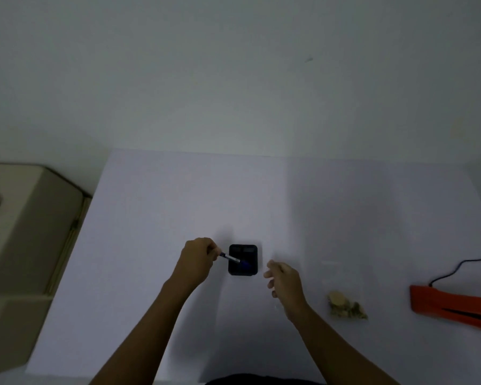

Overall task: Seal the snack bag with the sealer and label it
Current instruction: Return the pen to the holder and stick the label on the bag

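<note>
The left hand [196, 258] pinches a blue pen [233, 259] between its fingers [213, 250], the pen's far end slanting down into a small black pen holder [243, 259] that stands near the middle of the white counter [150, 218]. The right hand [282, 276] hovers just right of the holder with its fingers loosely curled and grasping nothing. The snack bag [347, 304], clear with yellowish-green pieces inside, lies flat on the counter toward the front right, near the right forearm but apart from it. Whether its mouth is sealed cannot be told; the plastic is too faint. Farther right, at the counter's right edge, lies the orange sealer [453, 305], its two long arms parted at the right end, a black cord [461, 266] running from it off the edge. A beige appliance [25, 232] sits beyond the counter's left edge.
</note>
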{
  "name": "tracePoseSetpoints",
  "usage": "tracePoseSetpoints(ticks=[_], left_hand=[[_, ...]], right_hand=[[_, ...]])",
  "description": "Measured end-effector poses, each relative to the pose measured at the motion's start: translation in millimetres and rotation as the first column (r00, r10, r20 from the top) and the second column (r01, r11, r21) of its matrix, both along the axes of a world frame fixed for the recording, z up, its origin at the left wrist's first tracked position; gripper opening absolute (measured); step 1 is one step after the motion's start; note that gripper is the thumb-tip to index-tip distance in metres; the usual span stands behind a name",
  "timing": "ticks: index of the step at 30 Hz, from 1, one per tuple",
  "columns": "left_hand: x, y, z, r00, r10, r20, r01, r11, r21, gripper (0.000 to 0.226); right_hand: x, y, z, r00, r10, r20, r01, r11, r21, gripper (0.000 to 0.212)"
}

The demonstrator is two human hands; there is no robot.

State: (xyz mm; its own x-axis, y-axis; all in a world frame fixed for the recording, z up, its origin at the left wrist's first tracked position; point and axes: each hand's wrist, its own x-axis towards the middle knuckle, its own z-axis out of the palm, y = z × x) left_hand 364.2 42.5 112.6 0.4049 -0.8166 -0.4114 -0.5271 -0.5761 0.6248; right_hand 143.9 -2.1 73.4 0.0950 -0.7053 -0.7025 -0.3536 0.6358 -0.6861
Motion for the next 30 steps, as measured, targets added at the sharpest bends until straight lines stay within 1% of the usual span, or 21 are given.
tracePoseSetpoints(ticks=[6,9,11,13,15,17,19,24,30], left_hand=[[-17.1,-7.5,-43.2,0.998,-0.045,0.053,0.042,0.998,0.053,0.017],[-29.0,-14.7,-56.2,0.998,0.025,0.050,-0.028,0.997,0.073,0.022],[-37.2,-19.4,-62.8,0.989,0.146,-0.038,-0.144,0.988,0.063,0.023],[-43.1,-21.4,-70.5,0.953,0.261,-0.152,-0.250,0.964,0.090,0.028],[-43.7,-24.9,-76.9,0.908,0.334,-0.252,-0.315,0.942,0.114,0.035],[-40.3,-33.4,-80.3,0.862,0.375,-0.342,-0.359,0.927,0.110,0.033],[-33.6,-49.1,-80.2,0.853,0.365,-0.372,-0.362,0.929,0.081,0.029],[-14.5,-107.0,-72.6,0.917,0.257,-0.306,-0.274,0.962,-0.013,0.032],[3.7,-160.9,-72.9,0.934,0.226,-0.278,-0.240,0.971,-0.017,0.031]], right_hand=[[13.7,-2.0,-19.8,0.992,0.124,-0.018,-0.124,0.992,0.021,0.023],[21.2,-2.6,-29.8,0.985,0.170,-0.022,-0.169,0.985,0.014,0.025],[24.2,-3.1,-37.1,0.985,0.173,-0.008,-0.173,0.985,0.014,0.028],[26.0,-4.9,-42.3,0.988,0.157,0.011,-0.156,0.988,-0.007,0.030],[28.3,-11.6,-45.9,0.992,0.123,0.031,-0.122,0.992,-0.034,0.031],[33.7,-25.6,-46.7,0.994,0.093,0.050,-0.090,0.995,-0.046,0.030],[43.1,-45.3,-46.9,0.994,0.090,0.064,-0.086,0.995,-0.053,0.030],[74.7,-102.6,-46.7,0.993,0.108,0.053,-0.104,0.992,-0.071,0.029],[99.2,-149.7,-38.6,0.983,0.185,0.001,-0.183,0.974,-0.129,0.028]])
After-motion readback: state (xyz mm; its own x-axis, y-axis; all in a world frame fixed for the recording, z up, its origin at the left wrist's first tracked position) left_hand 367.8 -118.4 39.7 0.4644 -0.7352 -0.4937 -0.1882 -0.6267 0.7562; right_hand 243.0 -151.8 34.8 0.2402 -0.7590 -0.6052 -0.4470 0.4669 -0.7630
